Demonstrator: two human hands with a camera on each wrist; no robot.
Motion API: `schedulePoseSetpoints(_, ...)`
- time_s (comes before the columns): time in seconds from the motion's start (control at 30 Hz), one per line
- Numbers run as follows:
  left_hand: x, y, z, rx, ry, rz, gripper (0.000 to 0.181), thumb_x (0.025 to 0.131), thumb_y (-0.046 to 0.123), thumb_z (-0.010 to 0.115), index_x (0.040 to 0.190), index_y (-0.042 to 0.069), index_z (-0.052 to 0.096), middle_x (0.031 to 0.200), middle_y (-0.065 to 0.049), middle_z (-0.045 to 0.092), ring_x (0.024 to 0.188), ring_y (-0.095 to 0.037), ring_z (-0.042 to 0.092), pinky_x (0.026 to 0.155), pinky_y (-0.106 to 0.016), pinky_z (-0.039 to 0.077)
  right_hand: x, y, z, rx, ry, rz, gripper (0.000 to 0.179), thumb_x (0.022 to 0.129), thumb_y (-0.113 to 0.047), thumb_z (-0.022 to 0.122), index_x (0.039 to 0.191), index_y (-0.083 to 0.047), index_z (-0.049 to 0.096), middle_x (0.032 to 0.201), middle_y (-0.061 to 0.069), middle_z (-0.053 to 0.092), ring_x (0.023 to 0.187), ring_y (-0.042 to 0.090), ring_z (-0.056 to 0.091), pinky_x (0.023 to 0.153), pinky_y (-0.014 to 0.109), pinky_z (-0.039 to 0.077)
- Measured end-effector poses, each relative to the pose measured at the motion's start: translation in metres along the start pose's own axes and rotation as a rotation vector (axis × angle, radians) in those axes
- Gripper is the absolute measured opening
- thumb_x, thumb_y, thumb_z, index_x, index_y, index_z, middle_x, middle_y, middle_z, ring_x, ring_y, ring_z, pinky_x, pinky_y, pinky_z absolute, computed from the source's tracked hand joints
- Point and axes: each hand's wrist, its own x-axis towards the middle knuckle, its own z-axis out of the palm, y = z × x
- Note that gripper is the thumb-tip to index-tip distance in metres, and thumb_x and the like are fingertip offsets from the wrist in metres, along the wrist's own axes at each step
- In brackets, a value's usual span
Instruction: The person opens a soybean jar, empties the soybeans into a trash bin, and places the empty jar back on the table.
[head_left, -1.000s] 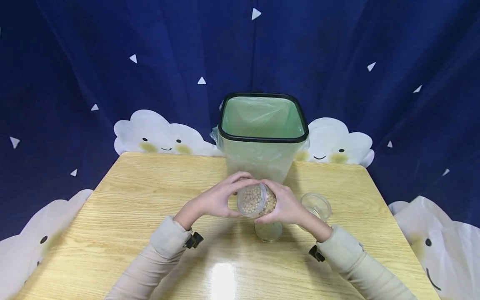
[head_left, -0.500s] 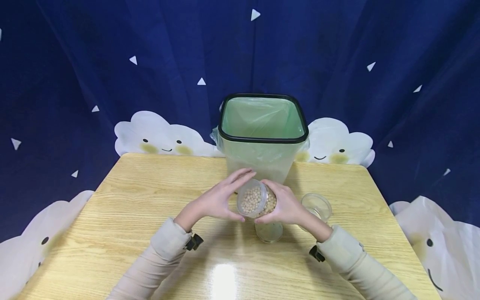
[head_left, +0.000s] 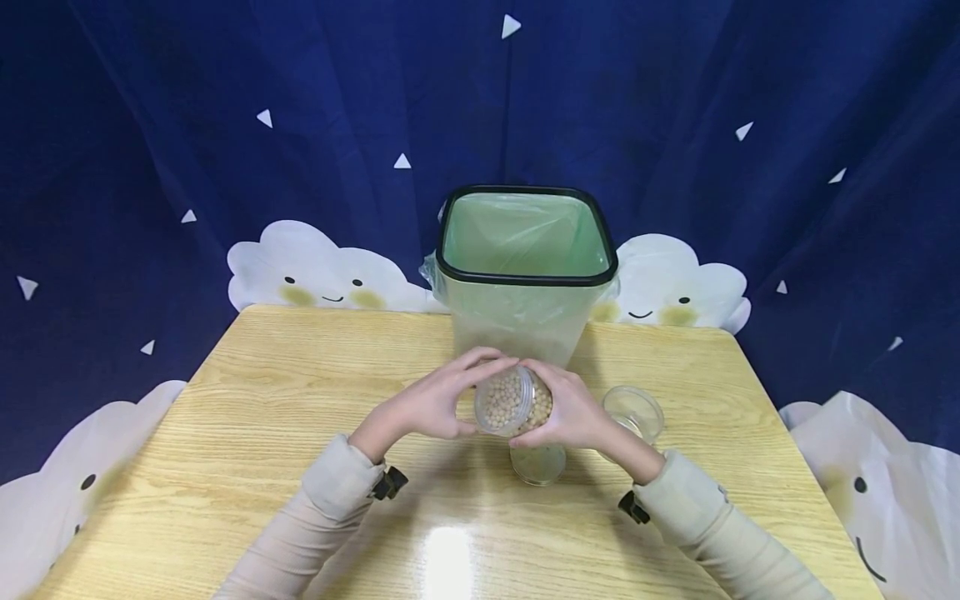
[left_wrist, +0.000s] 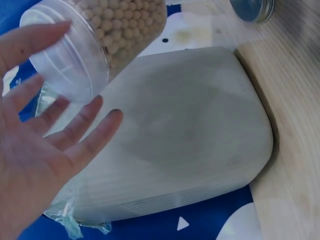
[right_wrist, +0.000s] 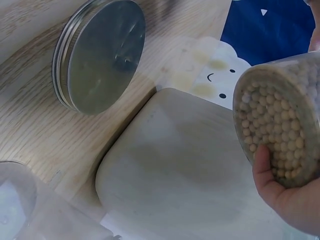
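Observation:
Tipped on its side above the table, a clear jar (head_left: 541,407) is packed with small beige balls (right_wrist: 274,127). My right hand (head_left: 576,412) grips it near its base, the thumb across the bottom edge in the right wrist view. At its other end, my left hand (head_left: 431,402) curls around the clear round lid (left_wrist: 70,57), thumb and fingers on opposite sides of the rim. Below the jar stands a round container with a metal top (right_wrist: 106,57). An uncovered clear jar (head_left: 633,410) is on the table, partly behind my right forearm.
A pale bin (head_left: 517,321) with a black rim and a plastic liner stands just beyond my hands. The wooden table (head_left: 322,367) reaches to a dark blue curtain (head_left: 337,92) with white clouds and triangles.
My left fingers spread wider off the lid half a second ago and are drawn in around it again now. The right hand and the jar keep their place.

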Motion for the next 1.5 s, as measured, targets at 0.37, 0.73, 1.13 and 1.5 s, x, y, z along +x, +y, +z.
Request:
schedulePoseSetpoints(0.37, -0.003, 0.002, 0.002, 0.035, 0.042, -0.159, 0.097, 0.063, 0.042, 0.081, 0.141, 0.010, 0.033, 0.122, -0.010, 0.052, 0.097, -0.021, 0.056, 0.080, -0.036, 0.048, -0.002, 0.001, 0.000, 0.006, 0.019, 0.003, 0.092, 0.046, -0.037, 0.087, 0.123, -0.004, 0.049, 0.114, 0.010, 0.058, 0.099, 0.026, 0.057, 0.081, 0.043, 0.047)
schedulePoseSetpoints(0.73, 0.001, 0.002, 0.002, 0.039, -0.018, 0.061, 0.099, 0.056, 0.015, 0.084, 0.141, 0.018, 0.034, 0.148, -0.007, 0.021, 0.131, -0.023, 0.027, 0.100, -0.041, 0.032, -0.002, 0.002, 0.001, -0.018, -0.002, -0.003, 0.093, 0.047, -0.037, 0.087, 0.124, -0.006, 0.048, 0.111, 0.009, 0.059, 0.094, 0.025, 0.058, 0.077, 0.039, 0.049)
schedulePoseSetpoints(1.13, -0.001, 0.003, 0.004, 0.114, 0.073, -0.041, 0.094, 0.060, 0.044, 0.081, 0.138, 0.012, 0.039, 0.128, -0.005, 0.045, 0.109, -0.020, 0.050, 0.089, -0.035, 0.044, -0.005, -0.004, 0.001, -0.006, 0.014, 0.038, 0.094, 0.046, -0.035, 0.087, 0.125, -0.004, 0.048, 0.115, 0.012, 0.058, 0.099, 0.028, 0.057, 0.080, 0.043, 0.047)
schedulePoseSetpoints(1.5, -0.013, 0.001, -0.008, 0.102, 0.139, -0.112, 0.094, 0.058, 0.044, 0.082, 0.137, 0.015, 0.041, 0.130, -0.006, 0.047, 0.112, -0.023, 0.050, 0.091, -0.040, 0.042, -0.007, 0.001, -0.001, 0.032, 0.062, 0.044, 0.092, 0.044, -0.034, 0.089, 0.123, -0.007, 0.050, 0.109, 0.009, 0.060, 0.094, 0.024, 0.058, 0.078, 0.040, 0.048)
